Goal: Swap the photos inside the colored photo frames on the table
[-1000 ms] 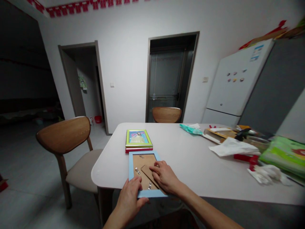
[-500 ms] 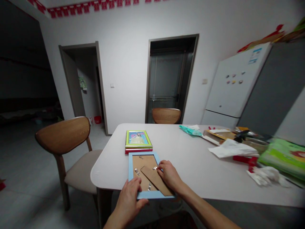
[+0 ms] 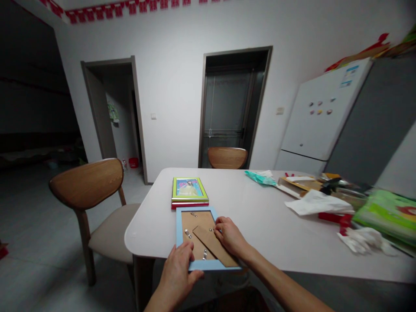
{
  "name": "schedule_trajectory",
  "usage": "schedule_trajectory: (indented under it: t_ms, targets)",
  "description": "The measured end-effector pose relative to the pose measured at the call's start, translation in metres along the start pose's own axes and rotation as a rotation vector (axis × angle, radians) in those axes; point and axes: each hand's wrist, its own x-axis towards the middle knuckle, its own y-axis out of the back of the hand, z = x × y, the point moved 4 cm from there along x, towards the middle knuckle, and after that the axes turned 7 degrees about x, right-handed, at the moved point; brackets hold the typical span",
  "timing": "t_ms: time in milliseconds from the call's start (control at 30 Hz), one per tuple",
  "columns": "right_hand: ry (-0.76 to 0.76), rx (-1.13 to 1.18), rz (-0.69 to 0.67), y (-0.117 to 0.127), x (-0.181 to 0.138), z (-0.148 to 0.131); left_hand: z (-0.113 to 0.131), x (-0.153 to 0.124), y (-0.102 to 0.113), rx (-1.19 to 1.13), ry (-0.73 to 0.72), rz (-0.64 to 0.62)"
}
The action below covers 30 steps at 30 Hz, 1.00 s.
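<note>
A light blue picture frame (image 3: 179,234) lies face down at the table's front edge, its brown backing board (image 3: 201,217) upward. A brown stand leg (image 3: 214,248) slants across the board, and small metal clips (image 3: 188,234) sit around its sides. My left hand (image 3: 178,266) grips the frame's lower left corner, thumb along the bottom edge. At the right side, my right hand (image 3: 230,236) has its fingers bent together on another metal clip (image 3: 211,229), which they partly cover. Behind lies a yellow-green picture frame (image 3: 202,188) stacked on a red one (image 3: 190,206).
On the white table (image 3: 260,225), the right side holds a teal plastic bag (image 3: 260,178), white paper (image 3: 318,203), white gloves (image 3: 365,240) and a green package (image 3: 388,214). Wooden chairs stand at the left (image 3: 86,184) and far side (image 3: 227,158).
My right fingers have shifted slightly at the right-hand clip and now cover more of it. My left hand keeps its hold, and the picture frame stays in place.
</note>
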Motion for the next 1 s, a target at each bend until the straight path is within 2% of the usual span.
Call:
schedule_trajectory:
  t_ms: [167,300,400,467,567,633,733,1000]
  targets:
    - [0.016,0.052,0.001,0.0,-0.003,0.006,-0.001,0.0,-0.001,0.011,0.011,0.008]
    - [-0.05,0.147,0.08,0.007,-0.001,0.013,-0.002,-0.001,-0.002,0.009,-0.002,0.009]
    - [-0.052,0.179,0.124,0.008,0.001,0.002,-0.003,-0.002,-0.002,0.011,-0.014,0.015]
    - [0.024,0.183,0.082,0.001,0.004,-0.018,-0.003,-0.002,-0.002,0.017,-0.019,0.019]
    - [0.16,0.155,-0.049,-0.019,0.008,-0.052,-0.004,-0.002,-0.003,0.029,-0.013,0.012]
    - [0.202,0.093,-0.1,-0.032,0.012,-0.066,-0.004,-0.002,-0.004,0.037,-0.016,0.014]
    - [0.216,0.044,-0.109,-0.04,0.015,-0.073,-0.004,-0.003,-0.003,0.033,-0.027,0.022]
    - [0.258,0.084,-0.145,-0.035,0.01,-0.071,-0.003,-0.004,-0.003,0.02,-0.04,0.029]
